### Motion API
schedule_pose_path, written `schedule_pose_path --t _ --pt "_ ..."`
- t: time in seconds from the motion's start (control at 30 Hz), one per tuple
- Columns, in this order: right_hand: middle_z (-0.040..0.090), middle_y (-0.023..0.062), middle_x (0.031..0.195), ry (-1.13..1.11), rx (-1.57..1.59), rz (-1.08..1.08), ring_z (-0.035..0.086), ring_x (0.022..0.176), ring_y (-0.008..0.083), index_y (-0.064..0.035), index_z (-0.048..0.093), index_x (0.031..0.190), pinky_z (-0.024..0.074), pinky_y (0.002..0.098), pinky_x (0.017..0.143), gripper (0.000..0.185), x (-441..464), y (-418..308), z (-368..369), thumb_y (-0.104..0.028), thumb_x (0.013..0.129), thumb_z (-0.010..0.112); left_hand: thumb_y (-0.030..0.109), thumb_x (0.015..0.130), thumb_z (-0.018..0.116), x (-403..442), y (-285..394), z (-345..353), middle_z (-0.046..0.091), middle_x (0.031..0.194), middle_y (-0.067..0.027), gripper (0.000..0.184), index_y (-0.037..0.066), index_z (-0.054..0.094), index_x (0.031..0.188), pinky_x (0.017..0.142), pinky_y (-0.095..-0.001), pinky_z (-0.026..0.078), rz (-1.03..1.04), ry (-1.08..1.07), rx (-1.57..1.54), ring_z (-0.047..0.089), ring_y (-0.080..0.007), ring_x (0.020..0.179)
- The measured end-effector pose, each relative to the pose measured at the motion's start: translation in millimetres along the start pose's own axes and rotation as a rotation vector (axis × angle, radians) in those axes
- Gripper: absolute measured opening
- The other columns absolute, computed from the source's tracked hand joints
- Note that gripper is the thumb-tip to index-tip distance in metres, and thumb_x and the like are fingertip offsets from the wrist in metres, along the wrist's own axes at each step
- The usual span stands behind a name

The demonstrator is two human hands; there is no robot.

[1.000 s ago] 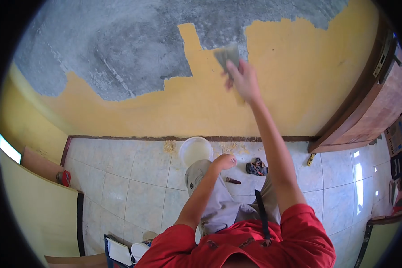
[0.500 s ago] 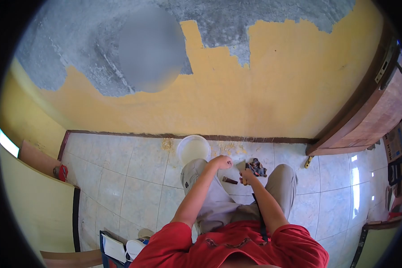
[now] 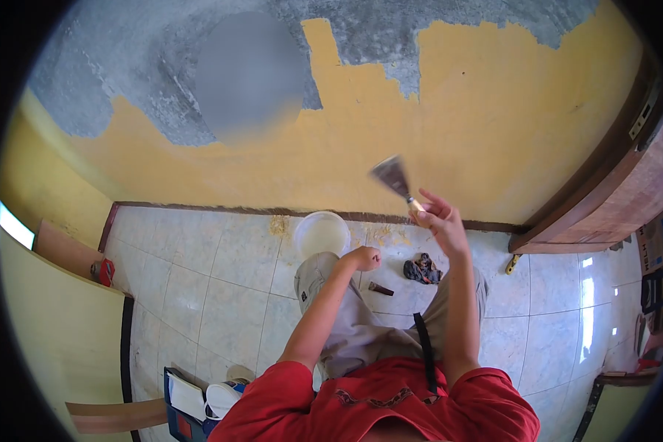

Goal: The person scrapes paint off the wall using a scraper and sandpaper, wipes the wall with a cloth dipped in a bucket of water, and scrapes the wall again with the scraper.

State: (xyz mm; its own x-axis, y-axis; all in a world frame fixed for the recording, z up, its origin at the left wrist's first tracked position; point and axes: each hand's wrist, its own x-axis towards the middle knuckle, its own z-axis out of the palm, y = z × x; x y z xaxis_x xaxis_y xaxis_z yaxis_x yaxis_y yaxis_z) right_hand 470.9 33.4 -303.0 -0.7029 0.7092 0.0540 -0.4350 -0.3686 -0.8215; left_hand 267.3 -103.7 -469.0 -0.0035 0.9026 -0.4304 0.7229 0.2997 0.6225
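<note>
My right hand [image 3: 443, 225] is raised in front of the yellow wall, its fingers pinching the short handle of a putty knife [image 3: 392, 175]. The wide metal blade points up and to the left, slightly blurred. Near my left knee, my left hand [image 3: 364, 258] is curled into a fist, and nothing shows in it. On the floor between my legs lie a brush-like tool [image 3: 381, 289] with a dark handle and a crumpled dark cloth [image 3: 423, 269]. A white bucket [image 3: 322, 234] with pale liquid stands beyond my left knee.
Grey bare plaster [image 3: 147, 66] shows above the ragged edge of the yellow paint [image 3: 486, 125]. Paint scrapings [image 3: 387, 235] lie along the skirting. A wooden door [image 3: 611, 214] stands at the right, with a yellow-handled tool [image 3: 512, 264] near it. A container [image 3: 188, 401] is behind me at left.
My right hand has risen from beside the dark cloth to in front of the wall, bringing the putty knife into full view. My left hand has stayed near the knee.
</note>
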Motion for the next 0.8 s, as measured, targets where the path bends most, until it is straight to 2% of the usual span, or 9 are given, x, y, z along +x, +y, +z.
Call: schedule_pose_path --t 0.17,0.2,0.3,0.43,0.5,0.57,0.63,0.77,0.8 --pt "0.068 0.0102 0.079 0.026 -0.918 -0.122 0.064 0.075 0.0148 0.0017 0.06 0.116 0.0505 0.0274 0.067 0.04 11.5 -52.6 29.7 -0.007 0.078 0.072 0.017 0.078 0.059 -0.5 3.1 -2.7 0.069 0.091 -0.0087 0.021 0.008 0.067 0.096 0.076 -0.0322 0.05 0.034 0.011 -0.053 0.064 -0.0216 0.085" --pt "0.065 0.0134 0.076 0.064 -1.12 -0.367 0.061 0.069 0.0181 -0.0003 0.063 0.103 0.0466 0.0306 0.062 0.028 15.9 -49.1 34.5 -0.008 0.077 0.071 0.017 0.078 0.059 -2.1 4.1 -4.0 0.069 0.091 -0.009 0.022 0.008 0.067 0.097 0.076 -0.0325 0.05 0.001 0.003 -0.028 0.065 -0.0219 0.085" --pt "0.062 0.0164 0.073 -0.002 -1.246 -0.457 0.059 0.066 0.0254 0.0017 0.06 0.088 0.0457 0.0352 0.061 0.019 26.3 -51.0 42.3 -0.013 0.08 0.068 0.017 0.078 0.06 -6.6 3.1 -5.3 0.069 0.093 -0.0096 0.024 0.008 0.067 0.099 0.078 -0.0332 0.05 -0.01 0.014 -0.013 0.065 -0.0228 0.087" --pt "0.06 0.0166 0.073 -0.159 -1.147 -0.168 0.057 0.065 0.0299 0.0017 0.054 0.077 0.0452 0.0383 0.061 0.023 37.1 -49.6 61.7 -0.018 0.082 0.065 0.018 0.079 0.061 -5.5 -2.0 -6.5 0.069 0.096 -0.0108 0.025 0.009 0.068 0.101 0.082 -0.0339 0.051 0.019 0.034 -0.076 0.065 -0.0242 0.091" --pt "0.049 0.0087 0.065 -0.226 -1.505 -0.084 0.048 0.065 0.0248 -0.0012 0.052 0.069 0.0416 0.0322 0.064 0.029 33.9 -66.8 97.9 -0.024 0.08 0.068 0.018 0.079 0.062 -6.9 -2.7 -6.5 0.07 0.093 -0.0107 0.023 0.009 0.068 0.099 0.078 -0.0336 0.051 0.029 0.063 -0.087 0.066 -0.0238 0.087" --pt "0.048 0.0048 0.065 -0.339 -1.567 -1.004 0.05 0.067 0.0231 -0.0058 0.053 0.067 0.0422 0.0331 0.069 0.027 44.0 -67.7 115.8 -0.024 0.079 0.068 0.017 0.078 0.062 -8.7 -2.3 -4.7 0.07 0.09 -0.0105 0.021 0.009 0.068 0.096 0.075 -0.0333 0.052 0.029 0.086 -0.096 0.067 -0.0234 0.084" --pt "0.048 0.0016 0.064 -0.441 -1.647 -1.409 0.051 0.066 0.0198 -0.0094 0.05 0.064 0.0421 0.0333 0.072 0.023 60.3 -84.0 144.1 -0.02 0.075 0.067 0.017 0.079 0.062 -8.3 -3.3 -3.0 0.07 0.091 -0.0111 0.021 0.009 0.067 0.098 0.076 -0.0339 0.052 0.032 0.092 -0.074 0.067 -0.0243 0.084" --pt "0.044 0.0006 0.062 -0.636 -1.707 -1.834 0.05 0.067 0.0168 -0.0114 0.045 0.062 0.0417 0.0322 0.073 0.019 120.1 -119.9 178.7 -0.013 0.068 0.063 0.016 0.079 0.062 -5.9 -2.6 -1.6 0.07 0.093 -0.0115 0.023 0.008 0.067 0.1 0.077 -0.0344 0.052 0.016 0.073 -0.115 0.067 -0.0249 0.086" --pt "0.044 0.0006 0.062 -0.627 -1.712 -1.826 0.05 0.067 0.0168 -0.0114 0.045 0.062 0.0417 0.0322 0.073 0.019 141.1 -130.9 180.2 -0.013 0.068 0.063 0.016 0.079 0.062 -8.4 0.5 -4.0 0.07 0.094 -0.0118 0.023 0.007 0.066 0.101 0.078 -0.0345 0.052 0.02 0.07 -0.117 0.067 -0.0249 0.086"
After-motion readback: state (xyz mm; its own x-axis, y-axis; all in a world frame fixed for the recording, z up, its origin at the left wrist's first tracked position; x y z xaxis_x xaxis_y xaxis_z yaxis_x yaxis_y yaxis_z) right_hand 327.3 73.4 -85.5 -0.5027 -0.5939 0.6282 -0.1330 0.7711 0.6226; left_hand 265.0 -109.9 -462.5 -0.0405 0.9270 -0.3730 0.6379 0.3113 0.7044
